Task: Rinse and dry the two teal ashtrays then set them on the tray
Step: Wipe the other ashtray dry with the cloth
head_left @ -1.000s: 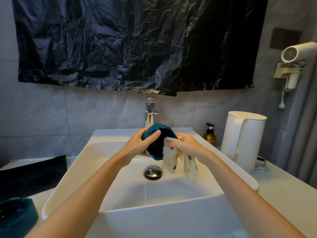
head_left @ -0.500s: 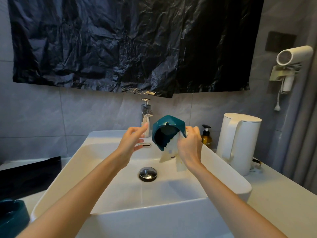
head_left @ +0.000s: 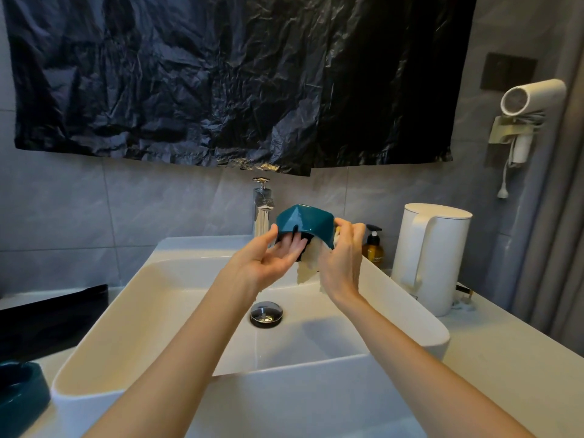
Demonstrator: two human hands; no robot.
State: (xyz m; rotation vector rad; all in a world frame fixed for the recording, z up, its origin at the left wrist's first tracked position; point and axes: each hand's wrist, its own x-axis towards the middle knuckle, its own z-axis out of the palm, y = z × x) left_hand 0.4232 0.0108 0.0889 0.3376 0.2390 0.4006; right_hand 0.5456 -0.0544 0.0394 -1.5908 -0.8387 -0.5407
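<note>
Above the white sink (head_left: 142, 314) I hold a teal ashtray (head_left: 303, 223) turned mouth down, in front of the tap (head_left: 262, 207). My left hand (head_left: 268, 260) grips its left rim, thumb outside and fingers reaching into the hollow. My right hand (head_left: 343, 257) grips the right rim together with a pale cloth (head_left: 308, 267), which hangs below the ashtray. A second teal ashtray (head_left: 19, 396) sits on the counter at the bottom left, partly cut off by the frame edge. Behind it lies a black tray (head_left: 53, 317).
A white kettle (head_left: 433, 254) and a brown pump bottle (head_left: 373, 248) stand on the counter right of the sink. A hair dryer (head_left: 531, 96) hangs on the right wall. Black plastic sheeting (head_left: 221, 77) covers the wall above. The drain plug (head_left: 266, 312) is in the basin.
My left hand let go of the ashtray, then took it again at the left rim. The ashtray turned from tilted to mouth down and rose slightly, with my right hand and the cloth staying on it.
</note>
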